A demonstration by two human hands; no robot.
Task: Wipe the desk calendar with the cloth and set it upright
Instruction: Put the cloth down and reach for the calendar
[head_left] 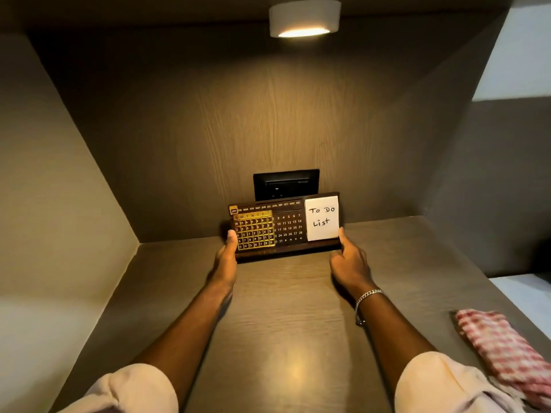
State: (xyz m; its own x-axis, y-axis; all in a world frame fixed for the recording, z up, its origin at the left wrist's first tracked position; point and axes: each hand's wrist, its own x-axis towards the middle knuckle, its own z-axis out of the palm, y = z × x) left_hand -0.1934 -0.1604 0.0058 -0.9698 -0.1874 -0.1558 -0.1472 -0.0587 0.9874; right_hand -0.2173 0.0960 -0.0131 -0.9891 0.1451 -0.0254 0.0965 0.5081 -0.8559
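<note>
The dark wooden desk calendar (290, 226) stands upright near the back wall, with a gold date frame on its left half and a white "To Do List" note on its right. My left hand (228, 251) grips its left end, thumb on the front face. My right hand (347, 260), with a silver bracelet at the wrist, grips its right end, thumb beside the note. The red and white checked cloth (504, 350) lies folded on the desk at the right, apart from both hands.
The brown desk (283, 323) sits in an alcove with walls close on the left, back and right. A black socket plate (286, 183) is on the back wall just behind the calendar. A round lamp (304, 17) shines from above.
</note>
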